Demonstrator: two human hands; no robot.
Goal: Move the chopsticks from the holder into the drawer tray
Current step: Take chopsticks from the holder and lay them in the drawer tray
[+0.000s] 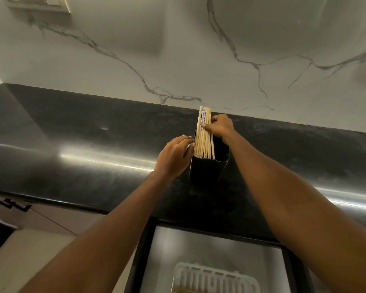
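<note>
A bundle of pale wooden chopsticks (205,136) stands in a black rectangular holder (207,168) on the dark countertop. My right hand (221,126) grips the bundle near its upper part, fingers curled round it from the right. My left hand (174,155) holds the holder's left side at the rim, its fingertips against the chopsticks. Below, the open drawer (148,250) shows a white slotted tray (216,278) at the bottom edge of the view.
The black stone countertop (82,161) runs across the view with a marble-patterned wall (178,49) behind it. A switch plate (38,3) sits high on the wall at the left. A cabinet front and floor show at the lower left.
</note>
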